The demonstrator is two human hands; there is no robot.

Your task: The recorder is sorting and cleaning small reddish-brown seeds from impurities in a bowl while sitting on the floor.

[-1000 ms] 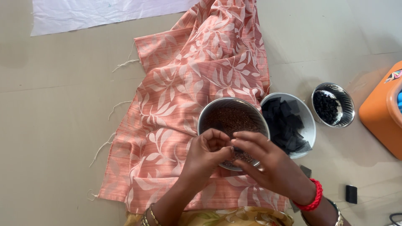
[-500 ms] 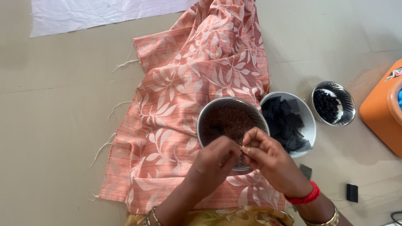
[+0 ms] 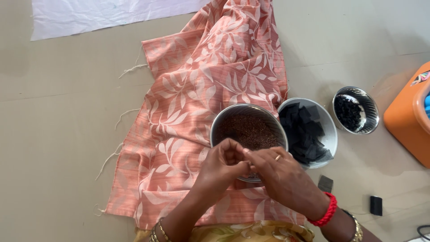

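Head view, looking straight down. Steel bowl [image 3: 249, 130] of fine reddish-brown grain sits on the salmon leaf-print cloth [image 3: 201, 98], its near rim hidden under both hands. Left hand [image 3: 222, 166] and right hand [image 3: 280, 177] meet fingertip to fingertip just over that near rim, the contact point lying at the bowl's edge closest to the person. Fingers of both hands are curled and pinched together; whatever they pinch is too small to make out, so what is held, if anything, cannot be told. The grain lies directly beyond the fingertips, away from the body; both hands are about equally near it, the left covering the near-left rim, the right the near-right rim. A ring shows on a right finger, a red bangle [image 3: 326, 211] on the right wrist, thin gold bangles on the left.

Outward: white bowl [image 3: 330, 130] of black square pieces touches or nearly touches the steel bowl on its right side. Further right, apart from it, a small steel bowl [image 3: 367, 105] holds small black bits. Orange container [image 3: 410, 121] at the right edge. Two small dark pieces [image 3: 375, 205] lie on the floor near the right forearm. White sheet [image 3: 103, 15] at top left, well apart
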